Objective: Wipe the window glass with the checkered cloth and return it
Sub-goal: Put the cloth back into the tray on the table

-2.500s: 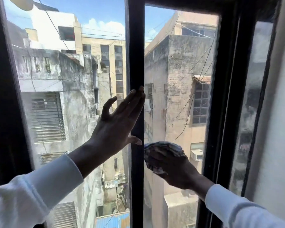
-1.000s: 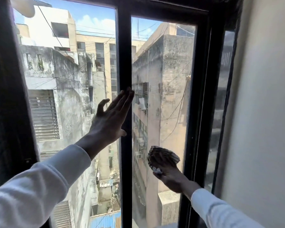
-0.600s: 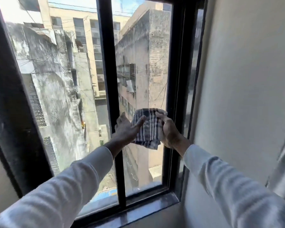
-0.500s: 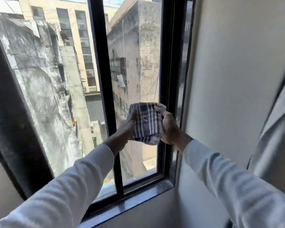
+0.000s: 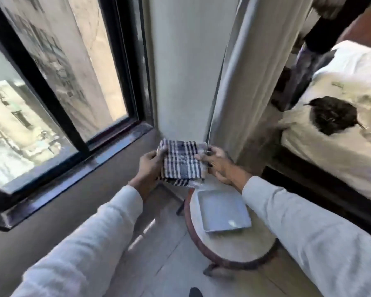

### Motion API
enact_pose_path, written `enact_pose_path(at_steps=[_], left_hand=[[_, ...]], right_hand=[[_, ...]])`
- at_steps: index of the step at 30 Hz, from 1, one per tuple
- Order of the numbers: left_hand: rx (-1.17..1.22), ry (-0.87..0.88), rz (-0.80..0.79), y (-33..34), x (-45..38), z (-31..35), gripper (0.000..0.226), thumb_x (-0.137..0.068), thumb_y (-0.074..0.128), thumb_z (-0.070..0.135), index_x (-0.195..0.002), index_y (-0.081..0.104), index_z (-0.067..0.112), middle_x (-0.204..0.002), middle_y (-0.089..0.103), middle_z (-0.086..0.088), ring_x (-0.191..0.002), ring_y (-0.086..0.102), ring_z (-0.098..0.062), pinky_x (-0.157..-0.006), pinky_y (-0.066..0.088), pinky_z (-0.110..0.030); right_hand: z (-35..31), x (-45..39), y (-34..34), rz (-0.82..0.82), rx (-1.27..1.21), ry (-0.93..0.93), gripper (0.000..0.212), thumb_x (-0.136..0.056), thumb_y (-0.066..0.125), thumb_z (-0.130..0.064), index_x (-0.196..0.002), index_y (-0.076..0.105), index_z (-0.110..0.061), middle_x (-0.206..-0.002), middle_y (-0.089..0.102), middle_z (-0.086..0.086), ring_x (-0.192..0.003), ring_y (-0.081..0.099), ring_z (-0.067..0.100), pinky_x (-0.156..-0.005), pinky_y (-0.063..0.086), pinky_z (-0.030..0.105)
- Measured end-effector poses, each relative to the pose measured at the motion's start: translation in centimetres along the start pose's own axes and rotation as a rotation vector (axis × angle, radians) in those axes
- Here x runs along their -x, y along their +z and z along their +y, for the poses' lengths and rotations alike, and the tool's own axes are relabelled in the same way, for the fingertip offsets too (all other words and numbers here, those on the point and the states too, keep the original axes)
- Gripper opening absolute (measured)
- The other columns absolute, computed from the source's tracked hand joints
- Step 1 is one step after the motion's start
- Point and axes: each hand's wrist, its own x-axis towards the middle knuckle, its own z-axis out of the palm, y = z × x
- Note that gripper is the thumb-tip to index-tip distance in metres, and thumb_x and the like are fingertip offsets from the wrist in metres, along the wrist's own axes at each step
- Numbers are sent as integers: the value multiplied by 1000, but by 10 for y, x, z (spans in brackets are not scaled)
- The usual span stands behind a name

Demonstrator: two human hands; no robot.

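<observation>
The checkered cloth (image 5: 181, 162), white with dark stripes and folded, hangs in the air between both hands. My left hand (image 5: 148, 167) grips its left edge and my right hand (image 5: 217, 162) grips its right edge. The cloth is just above the far rim of a small round stool (image 5: 229, 247). On the stool lies a square white tray (image 5: 222, 211), nothing in it. The window glass (image 5: 84, 67) in its black frame is up to the left, away from the hands.
A dark window sill (image 5: 77, 168) runs along the left. A pale curtain (image 5: 251, 67) hangs behind the stool. A bed (image 5: 341, 129) with white bedding and a dark item on it stands at the right. Light floor (image 5: 154, 254) lies below.
Both hands came off the window with the cloth and lowered it over the stool. My view swung down and right, from the glass to the stool and tray.
</observation>
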Motion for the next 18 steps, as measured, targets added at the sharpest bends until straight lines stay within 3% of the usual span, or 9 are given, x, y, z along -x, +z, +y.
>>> enact_pose_path(at_steps=[3,5,9,11,14,18], left_hand=[[26,-127,-64,56,1,-73,24,-106,73,22,-87,74,6,-83,73,-10,-57,68,-6,-60,55,-21],[60,-219,-113,92,1,-118,10,-105,73,12,-101,78,5,-90,77,-13,-59,74,-8,-60,60,-21],[34,-327,-200,155,-10,-204,30,-99,73,-3,-128,77,-1,-107,77,-14,-81,72,-19,-61,62,-22],[-6,-326,-210,182,-20,-242,30,-96,73,-12,-126,74,-6,-99,75,-14,-83,69,-22,-67,62,-25],[-53,-305,-166,221,-43,-298,28,-97,67,-19,-123,70,-8,-87,70,-11,-79,67,-24,-59,60,-22],[-114,-337,-99,248,-73,-354,32,-99,70,-9,-131,68,-7,-112,74,-25,-113,76,-44,-101,65,-52]], right_hand=[[52,-2,-66,94,20,97,57,-101,67,18,-156,53,10,-147,65,31,-126,63,35,-120,53,61],[92,-14,-111,114,69,159,55,-101,63,22,-155,53,13,-156,61,36,-128,64,38,-127,46,65],[179,-51,-189,227,204,242,44,-97,69,21,-141,64,18,-145,68,40,-138,66,54,-123,50,70],[217,-67,-216,280,263,233,43,-96,75,16,-138,69,14,-139,74,34,-135,70,53,-119,54,68],[263,-96,-248,309,325,217,40,-99,78,7,-139,71,7,-137,77,27,-131,74,46,-116,58,65],[307,-137,-271,328,389,189,41,-105,72,5,-146,68,2,-141,76,24,-126,77,39,-110,62,49]])
